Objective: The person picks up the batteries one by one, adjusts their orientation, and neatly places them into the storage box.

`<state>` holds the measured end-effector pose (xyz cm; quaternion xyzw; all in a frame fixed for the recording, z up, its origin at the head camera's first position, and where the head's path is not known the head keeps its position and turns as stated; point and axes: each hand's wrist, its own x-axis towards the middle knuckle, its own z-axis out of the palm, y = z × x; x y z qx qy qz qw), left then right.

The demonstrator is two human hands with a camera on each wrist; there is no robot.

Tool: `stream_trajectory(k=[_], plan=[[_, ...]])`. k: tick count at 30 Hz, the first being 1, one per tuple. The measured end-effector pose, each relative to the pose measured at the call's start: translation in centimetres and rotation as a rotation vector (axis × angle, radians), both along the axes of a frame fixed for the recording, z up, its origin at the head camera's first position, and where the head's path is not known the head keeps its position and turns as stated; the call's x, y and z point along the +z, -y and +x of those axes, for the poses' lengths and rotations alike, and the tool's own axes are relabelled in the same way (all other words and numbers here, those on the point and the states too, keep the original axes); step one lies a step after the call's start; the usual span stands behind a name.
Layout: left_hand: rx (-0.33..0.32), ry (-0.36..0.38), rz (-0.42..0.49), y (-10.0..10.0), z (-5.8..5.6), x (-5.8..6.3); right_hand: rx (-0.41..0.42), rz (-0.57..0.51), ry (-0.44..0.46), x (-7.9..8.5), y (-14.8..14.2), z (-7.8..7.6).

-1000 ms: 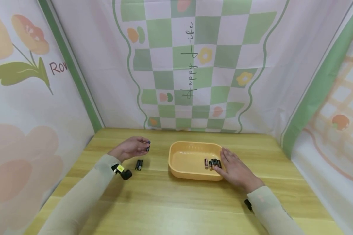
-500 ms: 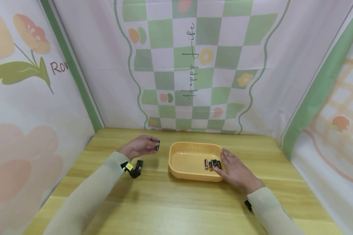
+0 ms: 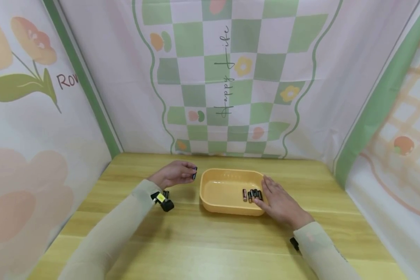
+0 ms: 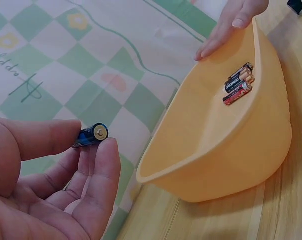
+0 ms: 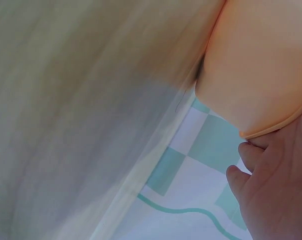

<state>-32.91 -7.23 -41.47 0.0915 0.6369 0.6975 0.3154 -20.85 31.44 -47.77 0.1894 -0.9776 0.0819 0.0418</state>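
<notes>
1. The left hand [image 3: 175, 174] pinches one cylindrical battery [image 4: 92, 135] between thumb and fingertips, above the table and just left of the tray.
2. The pinched battery has a smooth, shiny blue-and-dark wrapper; its round, pale metal end with a small raised nub faces the left wrist camera. In the head view its long axis runs nearly up and down, the top leaning slightly right.
3. One tray [image 3: 224, 190], smooth yellow-orange and probably plastic, is a deep rounded rectangle, its long side running left to right.
4. The right hand [image 3: 283, 204], well apart from the left, lies with straight fingers against the tray's right rim.
5. Inside, near that hand, a cluster of batteries [image 3: 253, 195], at least four, lies side by side; one is reddish, others black and copper.
6. At least one dark battery on the table [image 3: 166, 193] is partly hidden by the left wrist.
7. The wood-grain tabletop [image 3: 210, 245] meets a hanging cloth [image 3: 217, 77] printed with green-and-white checks.
</notes>
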Motion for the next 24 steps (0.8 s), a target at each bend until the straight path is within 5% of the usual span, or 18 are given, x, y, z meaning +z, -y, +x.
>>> stream_trajectory(k=[15, 24], plan=[[-0.016, -0.016, -0.003, -2.9, 0.0, 0.0, -0.001, 0.002, -0.008, 0.0, 0.1, 0.1], [-0.054, -0.002, 0.031, -5.2, 0.1, -1.0, -0.009, -0.007, 0.006, 0.1, 0.2, 0.2]])
